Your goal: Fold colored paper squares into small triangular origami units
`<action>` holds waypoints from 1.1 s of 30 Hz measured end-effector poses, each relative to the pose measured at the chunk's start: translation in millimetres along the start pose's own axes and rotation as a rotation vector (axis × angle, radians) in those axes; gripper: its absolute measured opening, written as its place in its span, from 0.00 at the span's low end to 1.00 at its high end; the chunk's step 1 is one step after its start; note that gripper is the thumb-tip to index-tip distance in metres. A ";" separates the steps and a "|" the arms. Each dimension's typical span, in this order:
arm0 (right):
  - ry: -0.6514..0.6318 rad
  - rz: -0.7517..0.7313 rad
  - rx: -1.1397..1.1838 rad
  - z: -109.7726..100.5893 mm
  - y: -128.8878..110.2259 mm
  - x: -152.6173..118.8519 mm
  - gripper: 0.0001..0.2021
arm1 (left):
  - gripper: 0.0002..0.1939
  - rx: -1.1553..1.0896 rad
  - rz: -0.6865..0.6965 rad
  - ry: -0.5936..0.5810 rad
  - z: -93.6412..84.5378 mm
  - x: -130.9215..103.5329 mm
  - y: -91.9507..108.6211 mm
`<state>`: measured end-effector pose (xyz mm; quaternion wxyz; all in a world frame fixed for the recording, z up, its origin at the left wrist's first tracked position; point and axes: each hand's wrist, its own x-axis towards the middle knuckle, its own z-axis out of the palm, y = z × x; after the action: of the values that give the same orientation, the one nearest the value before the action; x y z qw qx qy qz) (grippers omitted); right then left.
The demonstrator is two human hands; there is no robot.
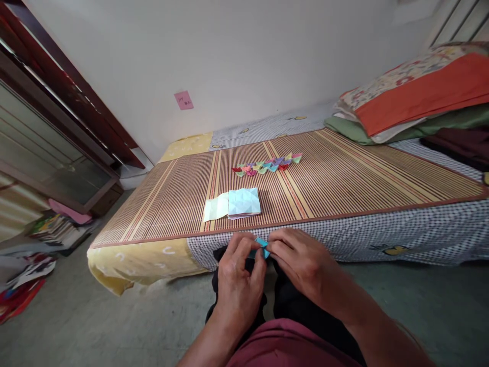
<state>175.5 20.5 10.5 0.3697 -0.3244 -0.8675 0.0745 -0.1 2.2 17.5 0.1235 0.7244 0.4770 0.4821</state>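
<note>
A small piece of folded blue paper (262, 241) is pinched between my two hands, above my knees and just in front of the bed's edge. My left hand (241, 265) grips its left side with thumb and fingers. On the right side, my right hand (300, 255) holds it with closed fingertips, which partly hide it. Beyond my hands, a stack of creased light-blue paper squares (244, 201) lies on the mat, with pale green creased paper (216, 207) at its left. Farther back sit several small folded paper pieces (267, 166) of many colours in rows.
A striped woven mat (171, 199) covers the bed, over a checked and yellow sheet (153, 261). Folded bedding (424, 97) is piled at the right. A pink note (184, 100) is stuck on the wall. Books (57, 228) stand at the far left.
</note>
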 end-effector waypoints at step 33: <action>0.201 0.064 0.168 5.6 -4.8 2.5 0.05 | 0.07 -0.181 -0.269 -0.067 -2.1 2.8 5.5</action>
<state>167.9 19.0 9.7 0.4782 -0.3257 -0.8059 0.1259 1.6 1.0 23.7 0.2677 0.6555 0.5198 0.4779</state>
